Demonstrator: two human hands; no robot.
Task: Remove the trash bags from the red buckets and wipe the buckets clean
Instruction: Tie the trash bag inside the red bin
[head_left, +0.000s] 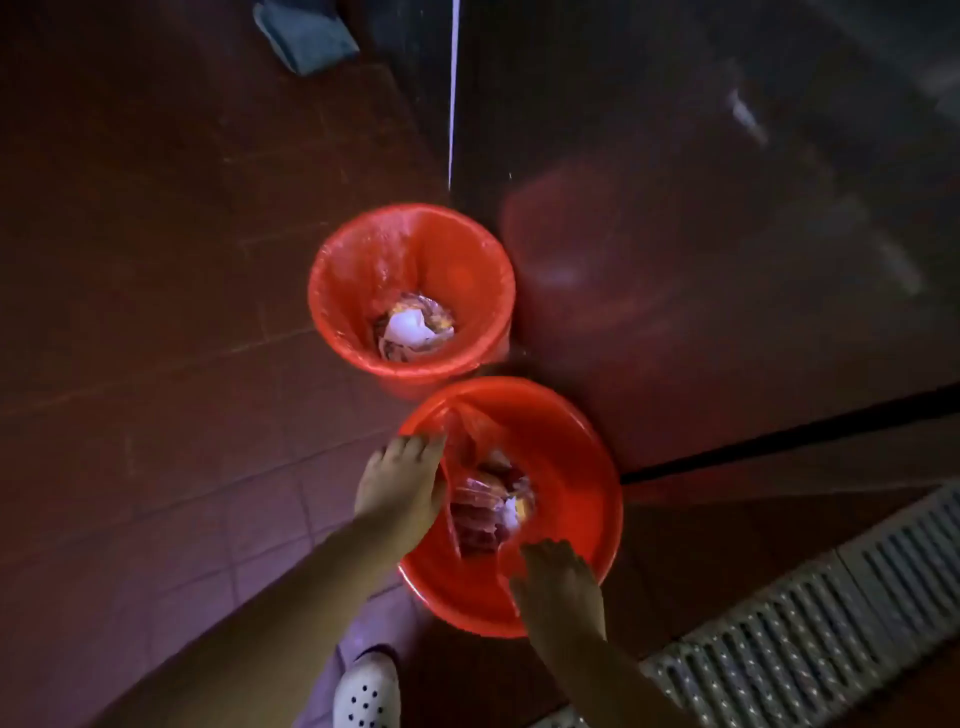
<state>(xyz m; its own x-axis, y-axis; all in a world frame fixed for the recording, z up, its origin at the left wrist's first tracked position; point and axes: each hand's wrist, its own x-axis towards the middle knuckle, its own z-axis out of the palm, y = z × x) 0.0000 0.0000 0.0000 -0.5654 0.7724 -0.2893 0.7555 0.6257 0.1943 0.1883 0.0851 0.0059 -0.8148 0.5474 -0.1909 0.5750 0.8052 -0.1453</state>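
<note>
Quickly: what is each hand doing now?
Left hand: grips the bag edge at the near bucket rim.
Right hand: cannot be told.

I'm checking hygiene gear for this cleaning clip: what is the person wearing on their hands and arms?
Nothing shows: the left hand and the right hand are bare, without gloves, and both forearms are uncovered with no sleeves in view. No watch, ring or band is visible.
</note>
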